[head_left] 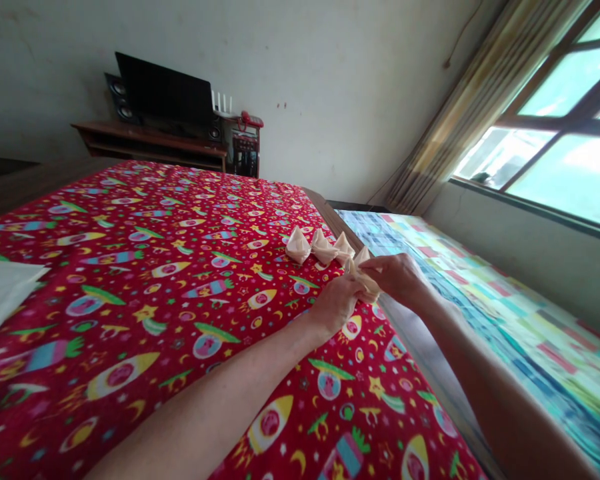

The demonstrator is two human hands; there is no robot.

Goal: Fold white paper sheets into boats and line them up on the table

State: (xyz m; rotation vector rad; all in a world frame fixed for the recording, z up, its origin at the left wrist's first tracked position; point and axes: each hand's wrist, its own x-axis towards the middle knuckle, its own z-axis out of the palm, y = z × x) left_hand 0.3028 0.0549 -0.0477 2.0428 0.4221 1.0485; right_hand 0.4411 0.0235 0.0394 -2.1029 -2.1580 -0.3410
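Observation:
Both hands meet at the right side of the red patterned cloth (pixel 180 320). My left hand (pixel 336 305) is closed on the near left side of a cream folded paper piece (pixel 368 291). At its upper right edge, my right hand (pixel 399 276) pinches the same piece between thumb and fingers. Its exact shape is partly covered by the fingers. Just beyond stands a row of similar cream pointed folded pieces, among them a leftmost folded piece (pixel 298 245) and a middle folded piece (pixel 324 245). The nearest one partly hides behind my hands.
White sheets (pixel 5 290) lie at the cloth's left edge. A wooden edge (pixel 325 210) borders the cloth on the right, with a patchwork-covered bed (pixel 460 293) beyond. At the back, a wooden stand (pixel 150 141) bears a black screen (pixel 165 87). A window (pixel 560 127) is at right.

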